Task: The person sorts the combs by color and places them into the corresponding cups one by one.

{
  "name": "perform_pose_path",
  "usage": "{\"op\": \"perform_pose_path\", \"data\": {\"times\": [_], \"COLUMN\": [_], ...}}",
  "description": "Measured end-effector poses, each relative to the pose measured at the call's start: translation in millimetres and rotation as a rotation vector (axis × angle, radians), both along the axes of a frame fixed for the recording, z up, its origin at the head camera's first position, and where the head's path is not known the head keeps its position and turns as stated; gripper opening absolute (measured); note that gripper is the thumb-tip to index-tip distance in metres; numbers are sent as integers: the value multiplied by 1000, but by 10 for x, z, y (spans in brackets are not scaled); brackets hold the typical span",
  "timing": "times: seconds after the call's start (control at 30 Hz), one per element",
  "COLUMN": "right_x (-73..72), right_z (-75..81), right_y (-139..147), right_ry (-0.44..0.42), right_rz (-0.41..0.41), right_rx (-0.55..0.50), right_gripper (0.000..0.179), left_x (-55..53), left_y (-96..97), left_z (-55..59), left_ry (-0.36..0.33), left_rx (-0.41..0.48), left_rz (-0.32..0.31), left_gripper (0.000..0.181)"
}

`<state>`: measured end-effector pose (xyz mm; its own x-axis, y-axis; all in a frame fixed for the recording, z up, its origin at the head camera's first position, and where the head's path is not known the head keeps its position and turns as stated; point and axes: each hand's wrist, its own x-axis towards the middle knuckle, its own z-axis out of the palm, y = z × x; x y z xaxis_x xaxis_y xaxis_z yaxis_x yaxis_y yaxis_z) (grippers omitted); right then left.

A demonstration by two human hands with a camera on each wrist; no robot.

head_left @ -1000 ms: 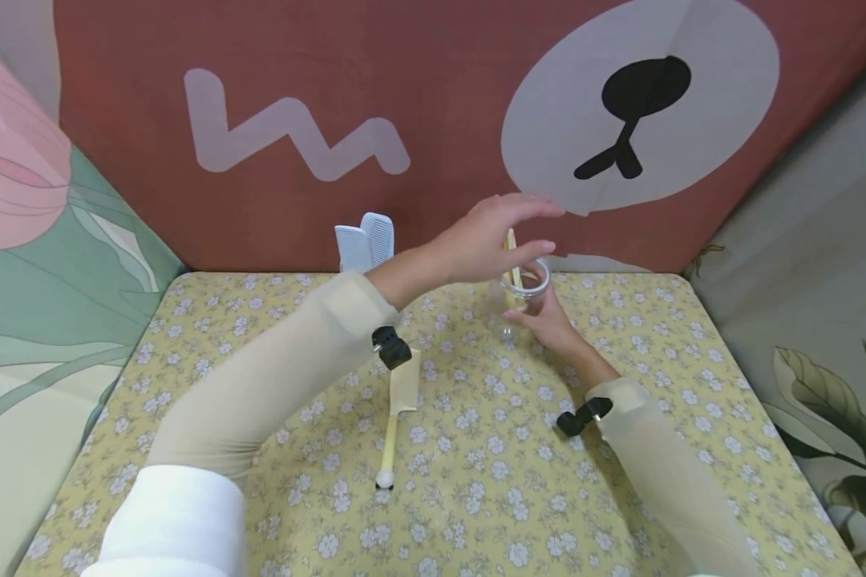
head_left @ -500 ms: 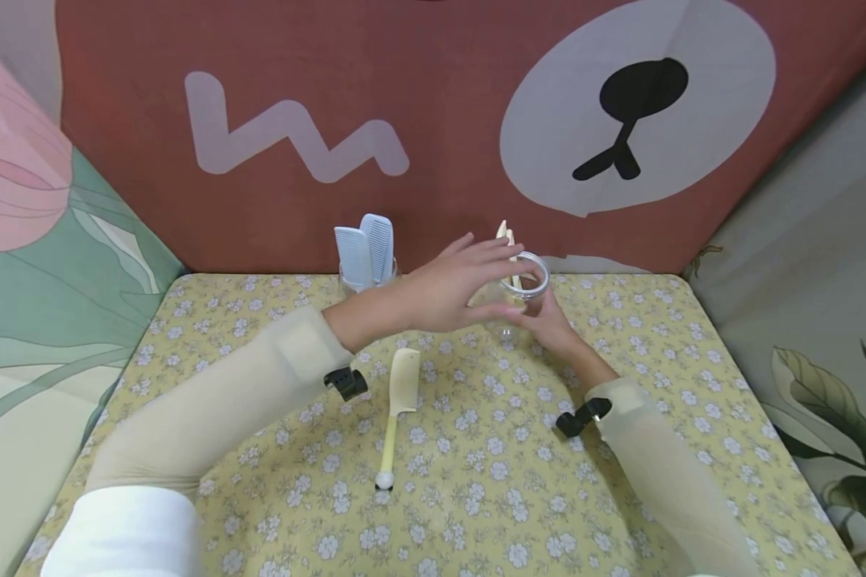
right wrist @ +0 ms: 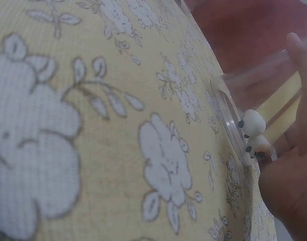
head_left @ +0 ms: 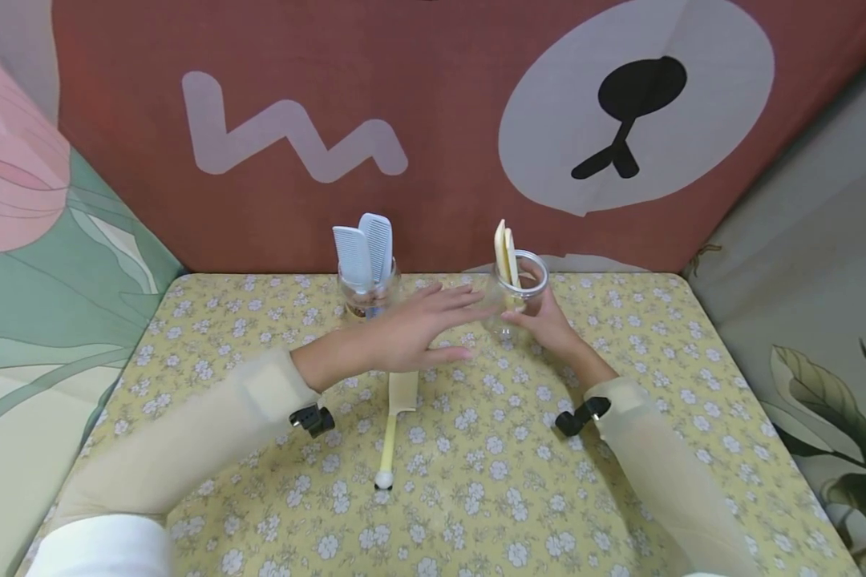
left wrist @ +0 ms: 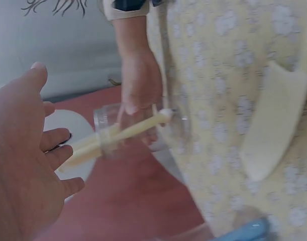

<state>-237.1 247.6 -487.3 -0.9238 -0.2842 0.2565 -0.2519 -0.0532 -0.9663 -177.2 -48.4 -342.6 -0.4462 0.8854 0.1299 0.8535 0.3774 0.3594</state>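
My right hand (head_left: 544, 319) grips a clear glass jar (head_left: 528, 288) from its right side, fingers curled round it. Two pale yellow combs (head_left: 505, 255) stand in that jar with their flat heads up. White animal-head handle ends (right wrist: 253, 123) sit at its bottom in the right wrist view. My left hand (head_left: 411, 328) is held out flat in the air, fingers straight and holding nothing, left of the jar. Below it lies another yellow comb (head_left: 402, 393) on the table, the top of its head hidden by the hand in the head view.
A second clear jar (head_left: 348, 298) with two light blue combs (head_left: 364, 248) stands at the back, behind my left hand. The flowered table (head_left: 476, 497) ends at a red cloth wall (head_left: 447, 160) with a printed bear face.
My left hand has drawn back from over the right jar, moving left and down towards me. My right hand has stayed on its jar. The yellow combs there are now in full view.
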Motion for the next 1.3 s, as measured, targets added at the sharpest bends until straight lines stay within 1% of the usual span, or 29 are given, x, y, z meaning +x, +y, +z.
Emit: {"op": "perform_pose_path", "data": {"times": [0.2, 0.37, 0.5, 0.63, 0.73, 0.87, 0.97, 1.13, 1.3], "right_x": [15, 23, 19, 12, 9, 6, -3, -9, -5], "right_z": [35, 48, 42, 31, 25, 25, 26, 33, 24], "right_y": [-23, -25, -17, -8, -3, -2, -1, 0, 2], "right_ry": [-34, -36, -21, -10, -10, -11, -9, -14, -18], "right_rz": [-31, -39, -24, -11, -5, -6, -12, -23, -23], "right_rx": [13, 25, 22, 14, 7, 7, 20, 47, 48], "right_gripper": [93, 93, 92, 90, 89, 90, 90, 91, 92], "left_x": [20, 31, 42, 61, 67, 68, 79, 96, 111], "left_y": [-166, -290, -404, -509, -572, -632, -663, -681, -662], "left_z": [-218, -403, -550, -687, -789, -909, -976, -1051, -1101], "left_ry": [-85, -138, -186, -248, -273, -273, -266, -241, -236], "left_rx": [-14, 6, 21, 32, 41, 60, 67, 56, 39], "left_rz": [24, 47, 86, 142, 165, 184, 221, 290, 358], "left_gripper": [57, 54, 55, 55, 56, 56, 57, 58, 60]}}
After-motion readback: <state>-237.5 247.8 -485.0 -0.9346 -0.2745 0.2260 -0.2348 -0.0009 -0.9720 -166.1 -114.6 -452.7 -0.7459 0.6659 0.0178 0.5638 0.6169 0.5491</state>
